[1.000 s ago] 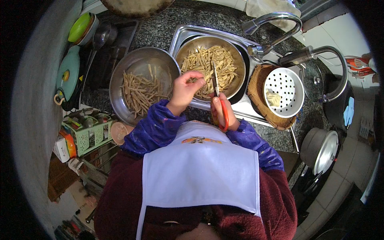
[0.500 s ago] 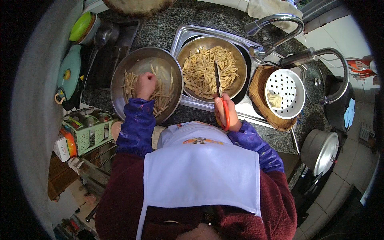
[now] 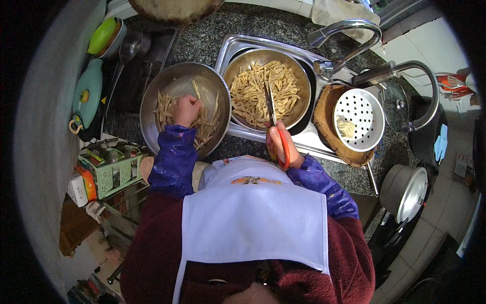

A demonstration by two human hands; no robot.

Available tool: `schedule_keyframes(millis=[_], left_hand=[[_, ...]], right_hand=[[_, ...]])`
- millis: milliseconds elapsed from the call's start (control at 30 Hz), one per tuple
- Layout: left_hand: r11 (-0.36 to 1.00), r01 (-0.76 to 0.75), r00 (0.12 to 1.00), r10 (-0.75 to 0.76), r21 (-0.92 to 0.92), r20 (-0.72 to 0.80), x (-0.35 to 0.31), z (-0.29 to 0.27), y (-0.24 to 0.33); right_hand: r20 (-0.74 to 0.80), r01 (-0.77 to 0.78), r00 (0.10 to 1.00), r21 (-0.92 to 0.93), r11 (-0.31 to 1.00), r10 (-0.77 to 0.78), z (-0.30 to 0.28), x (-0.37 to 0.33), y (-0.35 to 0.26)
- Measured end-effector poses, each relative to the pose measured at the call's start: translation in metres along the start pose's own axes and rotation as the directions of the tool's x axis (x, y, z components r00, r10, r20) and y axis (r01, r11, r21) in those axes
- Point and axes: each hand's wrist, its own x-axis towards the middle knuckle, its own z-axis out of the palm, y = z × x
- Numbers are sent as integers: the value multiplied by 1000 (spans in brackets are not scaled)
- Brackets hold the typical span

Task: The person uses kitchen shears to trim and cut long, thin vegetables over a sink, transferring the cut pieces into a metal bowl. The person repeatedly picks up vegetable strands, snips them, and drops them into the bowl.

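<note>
My left hand (image 3: 187, 110) is inside the wide metal bowl (image 3: 148, 119) on the left, fingers closed in a pinch. A pale tan strip (image 3: 196, 88) sticks up from its fingertips; more such strips lie around it in the bowl. My right hand (image 3: 281, 144) is closed on scissors (image 3: 270, 104) with orange-red handles. Their dark blades point away from me, over a second metal bowl (image 3: 309, 87) heaped with cut tan strips (image 3: 260, 86). The blades look slightly parted. This second bowl sits in the steel sink (image 3: 238, 40).
Right of the sink, a white perforated colander (image 3: 375, 111) rests on a woven basket (image 3: 326, 114), with a pale lump inside. Two curved metal taps (image 3: 372, 24) arch over the back right. A lidded pot (image 3: 405, 192) stands farther right. Beside the left bowl are a ladle (image 3: 124, 50) and a green lid (image 3: 85, 99).
My left hand has pinched a strip, which now stands up from its fingertips. My right hand has moved slightly left and nearer me, with the scissor blades tilted more to the left.
</note>
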Motion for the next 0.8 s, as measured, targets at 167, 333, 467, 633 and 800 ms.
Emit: schedule_keyframes(millis=[167, 333, 467, 633, 800], left_hand=[[963, 17, 996, -39, -268, -77, 0, -10, 11], [1000, 9, 998, -9, -3, -56, 3, 5, 10], [842, -71, 983, -33, -534, -183, 9, 16, -2], [304, 362, 930, -54, -881, 363, -20, -67, 93], [286, 398, 844, 259, -872, 470, -39, -69, 135]], right_hand=[[63, -115, 992, 40, 993, 113, 1, -2, -2], [132, -161, 979, 44, 986, 154, 3, -4, -8], [158, -145, 976, -66, 987, 154, -1, -5, -11], [241, -90, 964, -109, 990, 114, -1, 3, -12], [259, 27, 966, -127, 992, 7, 5, 15, -17]])
